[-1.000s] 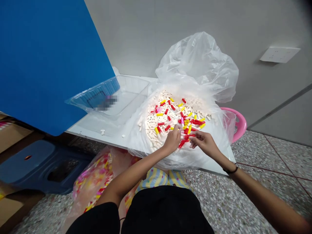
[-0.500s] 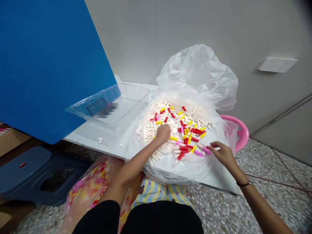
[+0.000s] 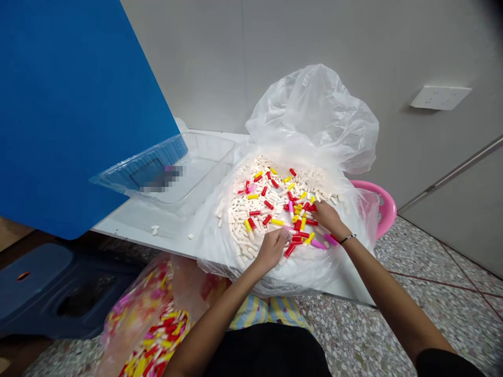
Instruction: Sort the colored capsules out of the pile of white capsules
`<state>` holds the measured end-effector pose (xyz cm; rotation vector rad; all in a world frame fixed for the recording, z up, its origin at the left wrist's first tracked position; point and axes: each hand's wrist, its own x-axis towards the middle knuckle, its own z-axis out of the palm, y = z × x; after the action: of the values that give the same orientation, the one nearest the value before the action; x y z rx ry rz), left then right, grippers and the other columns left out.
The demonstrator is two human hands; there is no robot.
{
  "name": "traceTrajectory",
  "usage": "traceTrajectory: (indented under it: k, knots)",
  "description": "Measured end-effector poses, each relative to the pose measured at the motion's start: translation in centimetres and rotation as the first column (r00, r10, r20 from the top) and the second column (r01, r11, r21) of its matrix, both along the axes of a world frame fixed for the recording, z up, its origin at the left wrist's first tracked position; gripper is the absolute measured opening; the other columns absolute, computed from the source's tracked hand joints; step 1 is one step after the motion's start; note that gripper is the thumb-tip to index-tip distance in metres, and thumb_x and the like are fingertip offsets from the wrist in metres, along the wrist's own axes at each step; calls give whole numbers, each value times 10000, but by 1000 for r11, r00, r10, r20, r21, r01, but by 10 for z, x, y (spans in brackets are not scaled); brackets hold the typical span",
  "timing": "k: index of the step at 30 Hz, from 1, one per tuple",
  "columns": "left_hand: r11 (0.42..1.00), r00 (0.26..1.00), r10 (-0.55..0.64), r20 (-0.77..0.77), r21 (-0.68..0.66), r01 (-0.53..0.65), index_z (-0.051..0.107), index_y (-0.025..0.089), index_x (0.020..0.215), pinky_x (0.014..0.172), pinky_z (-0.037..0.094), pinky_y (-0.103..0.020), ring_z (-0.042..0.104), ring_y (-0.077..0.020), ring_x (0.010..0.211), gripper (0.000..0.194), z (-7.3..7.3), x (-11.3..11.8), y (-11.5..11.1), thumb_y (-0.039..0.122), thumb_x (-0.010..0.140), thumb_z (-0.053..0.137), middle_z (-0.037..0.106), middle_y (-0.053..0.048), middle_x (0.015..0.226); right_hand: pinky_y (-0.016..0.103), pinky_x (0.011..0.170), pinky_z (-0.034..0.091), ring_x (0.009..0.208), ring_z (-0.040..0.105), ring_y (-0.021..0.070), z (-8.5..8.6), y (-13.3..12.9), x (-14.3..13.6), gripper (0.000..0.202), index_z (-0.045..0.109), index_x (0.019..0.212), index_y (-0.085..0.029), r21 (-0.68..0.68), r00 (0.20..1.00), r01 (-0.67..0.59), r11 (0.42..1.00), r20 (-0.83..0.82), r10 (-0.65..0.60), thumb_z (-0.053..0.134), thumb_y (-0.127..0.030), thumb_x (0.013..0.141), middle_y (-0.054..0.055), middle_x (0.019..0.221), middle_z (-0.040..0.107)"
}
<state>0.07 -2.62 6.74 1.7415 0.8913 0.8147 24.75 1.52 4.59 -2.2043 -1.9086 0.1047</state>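
Observation:
A spread of small white rods [image 3: 239, 217] lies on a translucent plastic bag [image 3: 214, 235]. Among them are capsule-like pieces with red, yellow or pink ends, thickest in a heap [image 3: 301, 220] between my hands. My left hand [image 3: 274, 248] is closed at the heap's near left side, fingertips pressed together; what they hold is hidden. At the heap's far right side my right hand [image 3: 330, 218] pinches at a red capsule-like piece [image 3: 311, 207]. Two pink pieces [image 3: 319, 244] lie below that hand.
Left on the white table [image 3: 129, 222] stands a clear plastic tray [image 3: 204, 180], partly blurred out. A blue panel [image 3: 78, 104] rises beside it. Below hangs a bag of coloured pieces [image 3: 157, 335], near a dark blue stool [image 3: 35, 283]. A pink rim [image 3: 387, 209] shows at right.
My left hand has moved right and nearer me, from the white rods to the heap. My right hand has gone from the pink piece up and left to the heap's far side.

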Motion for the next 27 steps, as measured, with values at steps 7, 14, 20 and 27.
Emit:
traceTrajectory:
  k: [7,14,20,27]
  knots:
    - [968,981,101,168,-246,-57,427,182,749,570,396,-203,410,-87,564,244,-7,0,0,380,885,382,369,45,627,253,601,367,731,572,179,17,-24,5,204,527,844,-165,87,980,39,995,-197,-21,346,-239,898,71,807,629]
    - [968,973,157,170,-222,-117,423,202,861,549,403,-187,409,-80,559,135,5,11,8,299,896,336,374,46,667,285,628,404,684,548,179,69,-80,-30,358,523,755,-195,106,830,-249,963,-489,269,343,-462,911,37,735,604]
    - [986,989,105,106,-142,-89,442,213,928,558,398,-194,414,-85,555,174,18,12,9,338,910,323,398,48,662,288,636,417,608,557,177,91,-110,-51,357,645,786,-211,24,776,-383,923,-534,336,451,-500,867,24,646,609]
    - [997,994,7,111,-75,1,458,207,933,564,393,-194,410,-81,584,166,29,3,5,329,913,346,415,37,726,281,572,370,551,502,162,92,-122,-42,385,625,692,-208,-85,802,-419,904,-502,324,468,-521,853,17,585,560]
